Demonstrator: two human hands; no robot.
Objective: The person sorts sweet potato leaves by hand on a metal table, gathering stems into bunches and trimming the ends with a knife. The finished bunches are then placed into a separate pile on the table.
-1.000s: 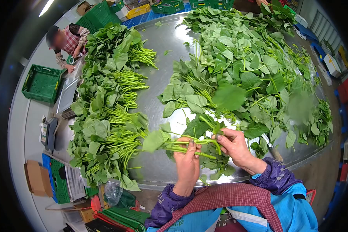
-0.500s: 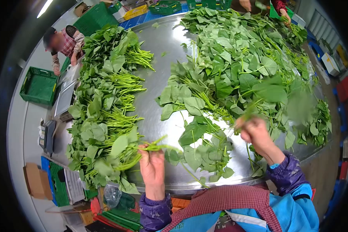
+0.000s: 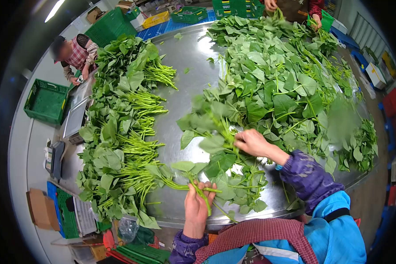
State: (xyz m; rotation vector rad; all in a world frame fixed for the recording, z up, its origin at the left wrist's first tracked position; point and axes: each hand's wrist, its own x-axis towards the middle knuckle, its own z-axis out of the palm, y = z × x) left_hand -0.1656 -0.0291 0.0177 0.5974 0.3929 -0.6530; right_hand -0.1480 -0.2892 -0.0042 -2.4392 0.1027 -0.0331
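My left hand (image 3: pixel 195 207) is closed around a few leafy green stems (image 3: pixel 176 185), whose cut ends poke out past my fingers. To its right and farther up, my right hand (image 3: pixel 254 143) grips a bunch of leafy greens (image 3: pixel 220 125), blurred by motion, at the lower edge of the large pile. That pile of leafy greens (image 3: pixel 264 83) covers the right half of the metal table (image 3: pixel 180 110). Bundles with their stems facing right (image 3: pixel 138 143) lie in a row along the left side. Smaller loose greens (image 3: pixel 242 189) lie between my hands and the near edge.
At the left, a person (image 3: pixel 75 55) stands by a scale-like metal box (image 3: pixel 77 114) and a green crate (image 3: pixel 46 101). Another person's hand (image 3: pixel 316 21) holds stems at the far right. Several crates, a yellow one (image 3: pixel 155 19) among them, stand beyond the table.
My left hand has moved right with its stems, away from the row of bundles. My right hand has moved left and now grips greens at the pile's edge.
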